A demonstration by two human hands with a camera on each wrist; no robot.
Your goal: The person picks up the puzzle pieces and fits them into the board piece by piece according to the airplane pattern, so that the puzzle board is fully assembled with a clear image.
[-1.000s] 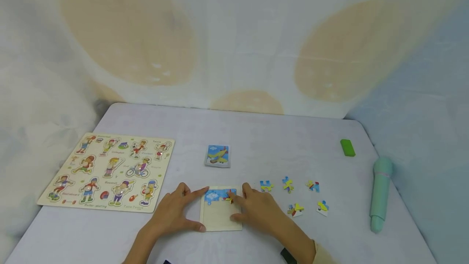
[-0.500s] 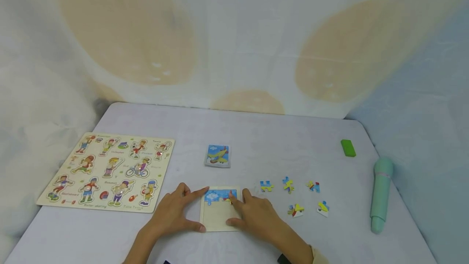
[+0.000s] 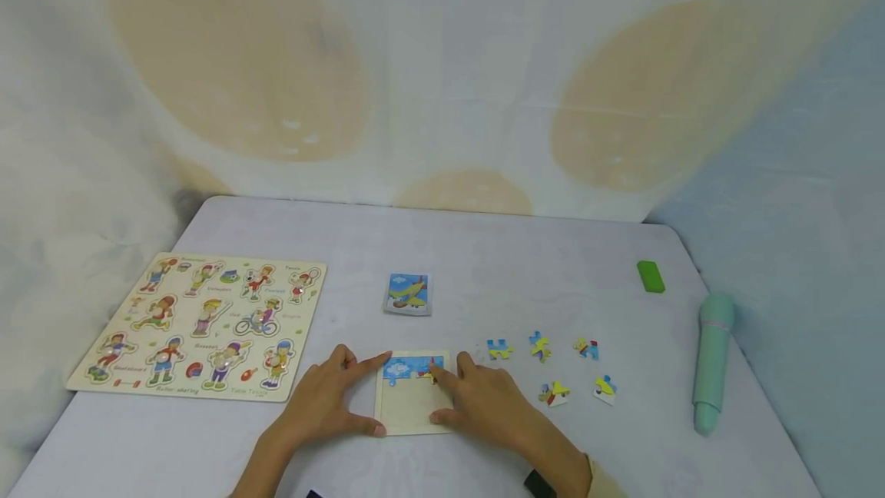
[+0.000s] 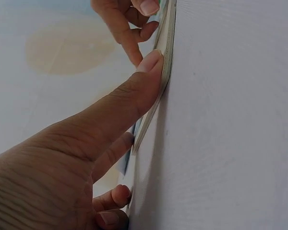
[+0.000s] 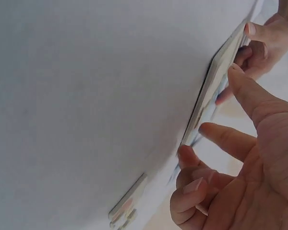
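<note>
A square wooden puzzle board [image 3: 412,411] lies flat near the table's front, with a row of blue sky pieces [image 3: 406,366] along its far edge. My left hand [image 3: 323,400] spans its left side, index fingertip at the far corner and thumb on the near one. From the right, my right hand [image 3: 489,407] presses with its index finger on a blue, red and yellow jigsaw piece [image 3: 426,373] at the row's right end. Its thumb rests on the bare board. In the right wrist view the other right fingers curl beside the board's edge [image 5: 212,79].
Several loose jigsaw pieces [image 3: 540,346] lie right of the board. Behind it sits a small airplane picture [image 3: 409,293]. A large sports-figure puzzle [image 3: 207,325] is at left; a green block [image 3: 651,277] and a mint-green cylinder [image 3: 713,363] are at right.
My right hand has shifted slightly left, its index finger still on the piece, which now sits closer in line with the row. The left hand keeps its place on the board.
</note>
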